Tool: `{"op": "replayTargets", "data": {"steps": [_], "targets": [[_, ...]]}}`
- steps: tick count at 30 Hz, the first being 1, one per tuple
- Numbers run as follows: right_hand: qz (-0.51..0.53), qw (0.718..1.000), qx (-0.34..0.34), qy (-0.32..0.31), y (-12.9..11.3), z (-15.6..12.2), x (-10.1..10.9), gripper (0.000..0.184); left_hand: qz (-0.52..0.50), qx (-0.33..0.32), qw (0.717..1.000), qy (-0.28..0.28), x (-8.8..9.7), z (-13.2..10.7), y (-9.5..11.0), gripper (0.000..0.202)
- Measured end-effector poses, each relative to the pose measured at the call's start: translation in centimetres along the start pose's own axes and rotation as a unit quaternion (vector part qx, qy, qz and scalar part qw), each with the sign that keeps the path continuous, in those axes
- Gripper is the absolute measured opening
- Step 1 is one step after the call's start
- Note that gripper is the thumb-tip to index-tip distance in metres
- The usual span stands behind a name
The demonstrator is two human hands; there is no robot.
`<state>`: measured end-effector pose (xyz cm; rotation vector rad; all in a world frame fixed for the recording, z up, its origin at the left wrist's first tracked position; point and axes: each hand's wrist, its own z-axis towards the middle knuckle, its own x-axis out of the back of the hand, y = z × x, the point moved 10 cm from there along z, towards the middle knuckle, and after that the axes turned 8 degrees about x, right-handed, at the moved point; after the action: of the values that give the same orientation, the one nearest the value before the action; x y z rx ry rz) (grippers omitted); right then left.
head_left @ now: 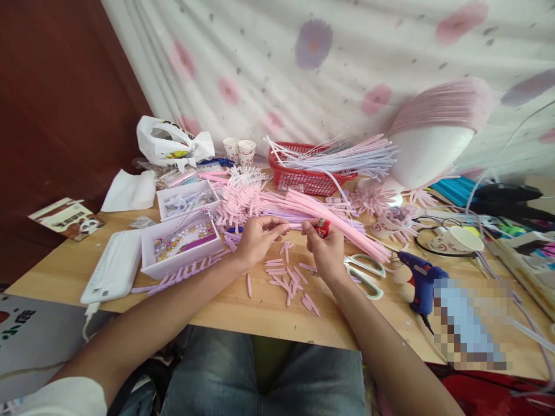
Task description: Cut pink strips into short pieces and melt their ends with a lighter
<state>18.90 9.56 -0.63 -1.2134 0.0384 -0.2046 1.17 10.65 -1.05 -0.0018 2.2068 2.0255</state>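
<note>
My left hand (261, 236) is closed in a pinch over the table, thumb against fingertips. Whatever lies in that pinch is too small to make out. Facing it, a short gap away, my right hand (324, 245) is also closed, with a red wrapping (323, 227) around one finger; its grip is partly hidden. Below both hands lie several short pink pieces (284, 283) with pointed ends, like cut chenille stems. Just behind them rests a bundle of long pink chenille stems (321, 216). White-handled scissors (368, 274) lie beside my right wrist.
White boxes with beads (182, 245) and a power bank (113, 266) are at left. Behind stand a red basket (307, 179) of stems and paper cups (246, 151). At right are a blue glue gun (420, 280), a cup (455, 240) and a white foam head (433, 150).
</note>
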Motion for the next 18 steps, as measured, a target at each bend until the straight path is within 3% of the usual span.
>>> {"op": "replayTargets", "data": {"steps": [6,10,12,14,16,18], "targets": [[0.000,1.000,-0.022,0.008,0.2,0.4,0.5,0.035,0.151,-0.063,0.985,-0.056,-1.5,-0.5,1.1,0.017],[-0.026,0.998,-0.052,-0.003,0.7,0.7,0.9,0.035,0.224,-0.109,0.967,-0.048,-1.4,-0.9,2.4,0.020],[-0.062,0.994,-0.062,-0.062,1.0,0.8,0.4,0.038,0.253,-0.122,0.959,-0.019,-0.5,-0.6,3.1,0.025],[-0.106,0.978,-0.070,-0.168,1.5,0.6,-0.9,0.042,0.301,-0.131,0.945,0.010,0.3,-0.2,3.5,0.029],[-0.150,0.954,-0.066,-0.251,1.7,0.1,-2.0,0.046,0.376,-0.138,0.916,0.031,0.9,0.2,3.9,0.033],[-0.199,0.938,-0.048,-0.281,1.5,-0.1,-2.5,0.048,0.454,-0.137,0.879,0.041,1.4,0.4,4.4,0.032]]}}
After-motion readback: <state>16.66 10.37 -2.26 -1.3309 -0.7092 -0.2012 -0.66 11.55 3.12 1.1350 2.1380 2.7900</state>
